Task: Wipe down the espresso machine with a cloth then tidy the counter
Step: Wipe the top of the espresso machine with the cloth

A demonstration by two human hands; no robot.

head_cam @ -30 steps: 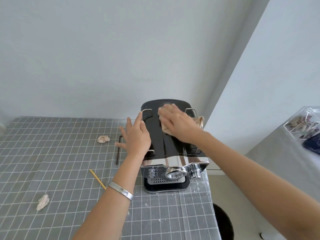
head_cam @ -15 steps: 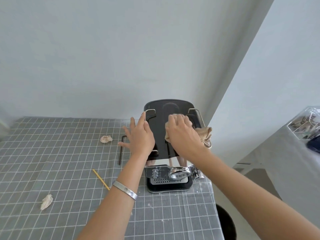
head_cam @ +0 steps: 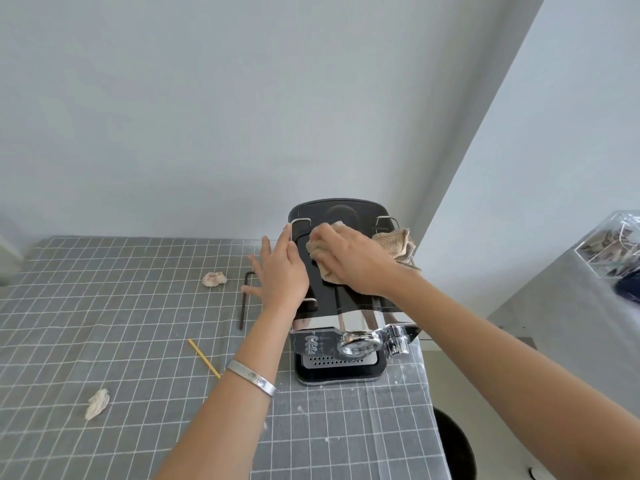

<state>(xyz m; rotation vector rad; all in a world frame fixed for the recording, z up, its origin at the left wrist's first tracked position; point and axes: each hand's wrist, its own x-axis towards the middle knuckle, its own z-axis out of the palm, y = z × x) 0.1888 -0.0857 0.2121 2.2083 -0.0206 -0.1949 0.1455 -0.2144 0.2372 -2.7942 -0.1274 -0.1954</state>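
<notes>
A black and chrome espresso machine [head_cam: 341, 209] stands at the right end of the counter, near the wall corner. My right hand [head_cam: 349, 259] presses a beige cloth [head_cam: 398, 242] onto the machine's glossy black top; part of the cloth sticks out past my hand toward the right rail. My left hand [head_cam: 280, 271] lies flat against the machine's left side by the wire rail, fingers spread, holding nothing. A silver bracelet circles my left wrist.
On the grey checked tablecloth [head_cam: 104, 306] lie two crumpled paper scraps [head_cam: 214, 278] [head_cam: 98, 403], a dark hex key [head_cam: 244, 299] and a yellow stick [head_cam: 203, 356]. A black bin [head_cam: 453, 445] sits below the counter's right edge. A clear box [head_cam: 609, 247] rests on a grey surface at right.
My right hand slid the cloth toward the front of the machine's top, then back toward the rear. My left hand stays braced on the left side.
</notes>
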